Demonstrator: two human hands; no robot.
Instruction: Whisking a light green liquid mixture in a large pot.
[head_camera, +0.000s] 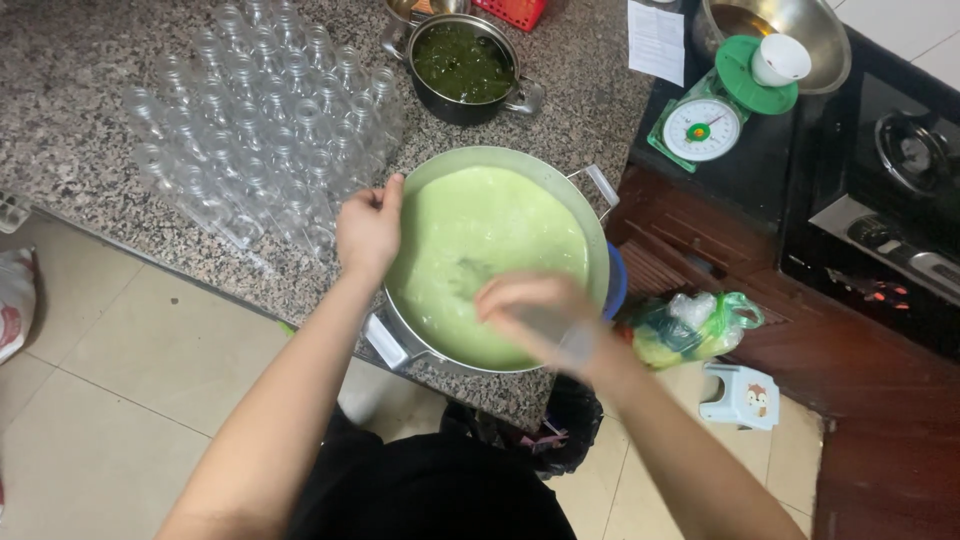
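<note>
On the speckled granite counter (90, 90) sits a big metal pot (500, 160) full of pale green liquid (490, 230), surface nearly at the rim. Left hand (368, 230) pinches the pot's near-left rim, fingers closed over the edge, steadying it. Right hand (535, 318) is over the liquid near the front of the pot, motion-blurred; it seems wrapped around a clear container, maybe a bottle or cup, but blur hides the grasp, so cannot tell for sure. Left of the pot, a dense cluster of empty clear glass bottles (265, 120) stands on the counter, none visibly filled. Behind the pot, a smaller dark pot (465, 65) holds dark green leafy mash. Farther right: a green kitchen scale (705, 125) with a white cup (780, 58) on its tray, a steel bowl (820, 40), a sheet of paper (656, 40). Below the counter edge, a plastic bag (690, 325) of items and a small pale stool (742, 397) on the tiled floor. Judging progress: liquid looks mixed and ready, pot is still full, all bottles look empty, so bottling appears barely begun, nearly everything left.
</note>
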